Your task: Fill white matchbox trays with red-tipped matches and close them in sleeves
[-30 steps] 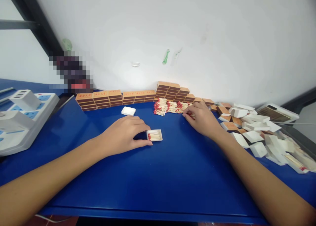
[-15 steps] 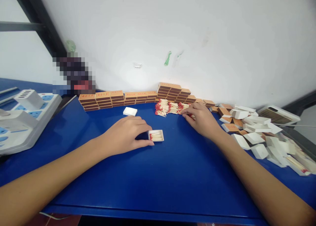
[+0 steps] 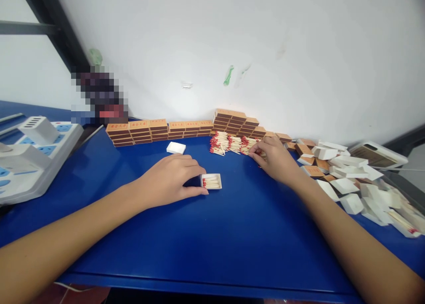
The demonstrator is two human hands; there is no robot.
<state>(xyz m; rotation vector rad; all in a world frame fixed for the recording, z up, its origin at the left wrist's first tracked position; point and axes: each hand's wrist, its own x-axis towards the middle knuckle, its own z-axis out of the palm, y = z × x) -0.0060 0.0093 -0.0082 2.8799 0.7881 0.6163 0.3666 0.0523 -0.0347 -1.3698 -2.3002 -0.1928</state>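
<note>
My left hand [image 3: 175,177] grips the left end of a small white tray [image 3: 220,182] between thumb and fingers. Red-headed matches [image 3: 211,181] lie inside the tray, heads toward the left. My right hand [image 3: 274,157] is closed at the right end of the match pile [image 3: 234,144], fingertips pinched together among the matches. What it pinches is too small to make out. Behind my left hand sits another white tray piece [image 3: 176,148] on the blue table [image 3: 206,242].
Stacked orange matchboxes [image 3: 141,131] line the wall, with a taller stack [image 3: 230,120] behind the matches. Loose white trays and boxes [image 3: 345,173] are heaped at the right, near a phone-like object [image 3: 378,155]. A power strip [image 3: 56,162] with plugs stands at the left.
My right hand has shifted slightly right along the match pile, fingertips still together. My left hand keeps its hold on the tray. The whole view has moved a little.
</note>
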